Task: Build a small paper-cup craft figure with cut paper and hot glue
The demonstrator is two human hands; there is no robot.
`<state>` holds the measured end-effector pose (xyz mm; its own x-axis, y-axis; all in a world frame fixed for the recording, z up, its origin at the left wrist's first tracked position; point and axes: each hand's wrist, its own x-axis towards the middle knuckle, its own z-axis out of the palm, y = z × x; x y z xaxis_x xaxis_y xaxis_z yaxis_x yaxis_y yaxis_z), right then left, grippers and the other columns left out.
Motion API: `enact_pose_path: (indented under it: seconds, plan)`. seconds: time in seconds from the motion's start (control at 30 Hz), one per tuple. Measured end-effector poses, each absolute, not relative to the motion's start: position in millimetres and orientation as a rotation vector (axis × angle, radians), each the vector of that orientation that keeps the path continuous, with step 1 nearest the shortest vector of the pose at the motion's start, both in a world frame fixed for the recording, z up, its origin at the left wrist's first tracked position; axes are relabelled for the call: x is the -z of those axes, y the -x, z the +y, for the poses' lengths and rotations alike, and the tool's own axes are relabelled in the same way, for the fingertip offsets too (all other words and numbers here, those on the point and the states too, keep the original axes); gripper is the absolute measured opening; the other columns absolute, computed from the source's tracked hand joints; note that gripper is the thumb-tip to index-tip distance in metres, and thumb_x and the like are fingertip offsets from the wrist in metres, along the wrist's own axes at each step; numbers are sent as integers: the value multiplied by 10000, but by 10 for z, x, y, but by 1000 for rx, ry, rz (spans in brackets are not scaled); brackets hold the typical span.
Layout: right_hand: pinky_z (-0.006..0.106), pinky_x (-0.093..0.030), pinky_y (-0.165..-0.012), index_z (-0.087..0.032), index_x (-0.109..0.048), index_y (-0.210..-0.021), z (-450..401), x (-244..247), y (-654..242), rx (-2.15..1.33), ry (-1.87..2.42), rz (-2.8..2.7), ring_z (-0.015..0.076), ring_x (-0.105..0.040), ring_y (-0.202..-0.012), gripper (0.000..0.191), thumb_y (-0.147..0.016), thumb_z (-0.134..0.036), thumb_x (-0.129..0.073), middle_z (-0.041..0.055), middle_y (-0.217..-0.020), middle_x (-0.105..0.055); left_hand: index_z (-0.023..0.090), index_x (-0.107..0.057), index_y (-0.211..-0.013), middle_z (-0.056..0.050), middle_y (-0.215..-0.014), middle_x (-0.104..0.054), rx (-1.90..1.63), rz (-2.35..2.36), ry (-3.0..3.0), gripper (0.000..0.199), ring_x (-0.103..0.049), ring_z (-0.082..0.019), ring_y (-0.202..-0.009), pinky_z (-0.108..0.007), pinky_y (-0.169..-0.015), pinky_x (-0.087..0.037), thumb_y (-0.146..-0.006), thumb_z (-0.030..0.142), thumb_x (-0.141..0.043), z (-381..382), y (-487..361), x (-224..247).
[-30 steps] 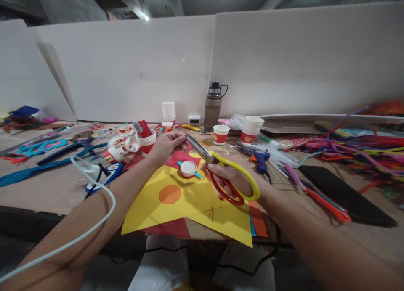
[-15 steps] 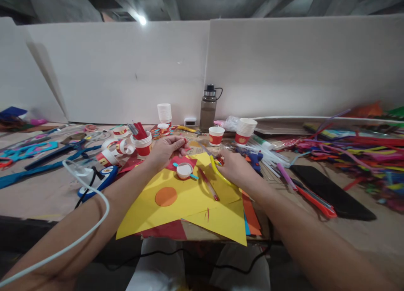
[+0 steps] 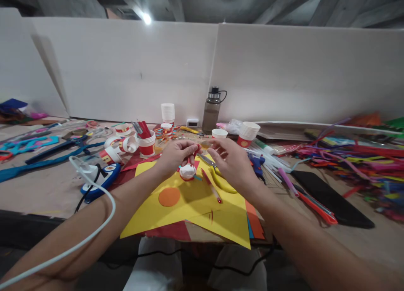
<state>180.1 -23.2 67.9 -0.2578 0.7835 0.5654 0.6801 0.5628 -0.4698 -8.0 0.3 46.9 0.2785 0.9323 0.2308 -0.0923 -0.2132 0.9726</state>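
My left hand pinches a small red piece just above a small white-topped round piece. My right hand is raised with its fingers apart, close to the left fingertips and holding nothing that shows. Below it lie yellow-handled scissors on yellow paper. A red pencil rests between the scissors and the round piece. On the paper nearer to me is an orange paper disc. Blue strips stick out beside the round piece.
A cup of pencils stands at left, near cut cup rings. Behind are a bottle and stacked cups. At right lie a cutter, a black phone-like slab and colourful pipe cleaners. A white cable crosses my left forearm.
My right hand has let go of the yellow scissors, which now lie on the paper, and has moved towards my left hand. The left hand's red piece is now over the round piece.
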Motion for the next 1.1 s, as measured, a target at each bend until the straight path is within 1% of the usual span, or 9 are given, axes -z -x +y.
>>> enact_pose_path:
  seconds: [0.07, 0.17, 0.3, 0.4, 0.57, 0.67, 0.77, 0.9, 1.1]
  plan:
    - [319, -480, -745, -190, -645, -1066, -238, -749, -1691, -298, 1111, -1988, 189, -621, -837, 290, -902, -406, -544, 88, -1003, -681, 155, -700, -812, 13, -505, -587, -1193, 865, -1485, 251, -411, -45, -377, -177, -376, -261, -811, 403, -660, -39, 69, -500]
    - [303, -469, -707, -199, -678, -921, -224, -774, -1593, -385, 1087, -2003, 174, -624, -781, 214, -888, -381, -571, 59, -893, -702, 155, -705, -775, 25, -487, -556, -1223, 907, -1520, 211, -430, -55, -391, -190, -391, -278, -808, 360, -668, -95, 52, -549]
    - [292, -462, -680, -192, -678, -845, -204, -712, -1581, -364, 1088, -1911, 169, -625, -748, 177, -878, -338, -582, 50, -819, -697, 143, -696, -729, 19, -478, -565, -1227, 931, -1541, 180, -438, -60, -393, -201, -420, -310, -812, 299, -666, -113, 28, -558]
    - [280, -447, -651, -186, -656, -794, -193, -671, -1598, -290, 1098, -1904, 152, -602, -693, 163, -872, -310, -583, 41, -772, -676, 138, -685, -737, 21, -458, -555, -1212, 928, -1548, 186, -431, -57, -383, -196, -420, -302, -826, 297, -649, -105, 21, -531]
    - [275, -414, -621, -178, -626, -777, -173, -634, -1640, -137, 1091, -1927, 143, -561, -669, 107, -849, -248, -590, 37, -759, -645, 129, -670, -768, 15, -461, -560, -1039, 911, -1572, 292, -431, -47, -393, -171, -413, -258, -844, 406, -620, -85, 58, -488]
    - [277, -397, -610, -172, -622, -787, -169, -631, -1677, -140, 1077, -1928, 142, -549, -668, 91, -851, -219, -578, 39, -759, -641, 125, -668, -778, 12, -475, -553, -872, 841, -1558, 367, -427, -46, -400, -168, -410, -242, -854, 475, -587, -48, 84, -440]
    - [276, -394, -609, -168, -619, -798, -166, -637, -1707, -214, 1072, -1924, 139, -547, -664, 99, -861, -228, -572, 36, -751, -641, 123, -676, -779, 28, -442, -496, -838, 806, -1565, 378, -387, -48, -375, -179, -405, -252, -852, 482, -584, -32, 86, -401]
    - [273, -386, -601, -162, -630, -800, -154, -638, -1729, -240, 1087, -1928, 136, -546, -652, 101, -859, -220, -571, 33, -740, -647, 117, -697, -782, 14, -456, -515, -828, 844, -1711, 378, -402, -54, -387, -182, -415, -283, -860, 466, -575, -91, 52, -434]
    - [282, -391, -621, -158, -633, -788, -151, -624, -1739, -192, 1083, -1926, 143, -548, -666, 110, -852, -224, -571, 40, -743, -650, 123, -680, -744, 42, -426, -467, -863, 897, -1750, 361, -362, -44, -365, -176, -397, -251, -865, 443, -567, -154, -12, -475]
